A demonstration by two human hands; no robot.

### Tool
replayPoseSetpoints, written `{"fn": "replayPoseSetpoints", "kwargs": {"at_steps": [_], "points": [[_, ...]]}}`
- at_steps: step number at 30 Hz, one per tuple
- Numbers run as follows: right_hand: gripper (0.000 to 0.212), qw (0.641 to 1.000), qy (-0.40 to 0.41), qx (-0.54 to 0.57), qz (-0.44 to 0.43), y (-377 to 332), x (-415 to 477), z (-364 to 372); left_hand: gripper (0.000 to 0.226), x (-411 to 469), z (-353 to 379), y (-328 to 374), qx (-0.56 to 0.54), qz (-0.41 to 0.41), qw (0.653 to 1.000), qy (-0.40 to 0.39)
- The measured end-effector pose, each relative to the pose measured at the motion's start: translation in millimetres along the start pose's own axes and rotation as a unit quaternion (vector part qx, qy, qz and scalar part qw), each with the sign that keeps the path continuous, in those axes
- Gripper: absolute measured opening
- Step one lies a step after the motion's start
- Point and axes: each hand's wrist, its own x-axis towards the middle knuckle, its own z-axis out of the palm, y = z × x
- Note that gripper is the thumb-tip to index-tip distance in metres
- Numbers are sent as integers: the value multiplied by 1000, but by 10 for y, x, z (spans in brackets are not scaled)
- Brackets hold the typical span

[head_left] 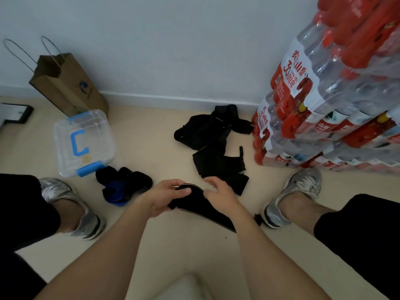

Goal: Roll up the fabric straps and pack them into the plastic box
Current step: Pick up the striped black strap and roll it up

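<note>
Two hands point(165, 198) point(219, 197) on one flat, matte black fabric strap point(201, 210).

Floor point(151, 137) bearing a plastic box point(84, 141), rolled straps point(123, 184) just beside it, loose straps point(207, 135) to its right, paper bag point(67, 87) behind it.

Left hand point(166, 198) grips the strap point(198, 205); right hand point(218, 194) pinches it, forearms converging.

Against the white wall point(173, 40), a brown paper bag point(65, 83) with thin looped handles, a dark flat frame point(17, 114) on the beige floor point(164, 245) at far left, stacked shrink-wrapped packs of red-labelled water bottles point(324, 105) at right, and grey shoes point(71, 206) either side
</note>
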Motion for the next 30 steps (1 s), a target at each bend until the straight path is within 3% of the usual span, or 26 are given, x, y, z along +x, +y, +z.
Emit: {"fn": "replayPoseSetpoints", "kwargs": {"at_steps": [3,7,10,13,18,22,26,30], "points": [[23,994,-86,74,6,-185,59,97,18,-75,-28,17,7,35,999,27],[30,995,-88,39,-25,-259,132,119,25,-172,-115,70,-32,64,997,-22],[15,994,-82,72,-19,-306,155,36,54,-222,-204,85,-61,81,993,-65],[13,988,-95,119,5,-358,184,-1,67,-234,-237,103,-34,116,991,-50],[18,983,-79,163,18,-406,220,34,59,-221,-231,145,25,160,987,10],[35,983,-98,150,32,-390,189,13,43,-226,-246,162,94,169,981,35],[40,987,-99,101,76,-380,181,22,43,-251,-215,151,275,175,941,91],[37,974,-141,130,118,-414,162,22,46,-244,-133,79,403,245,852,227]]}}
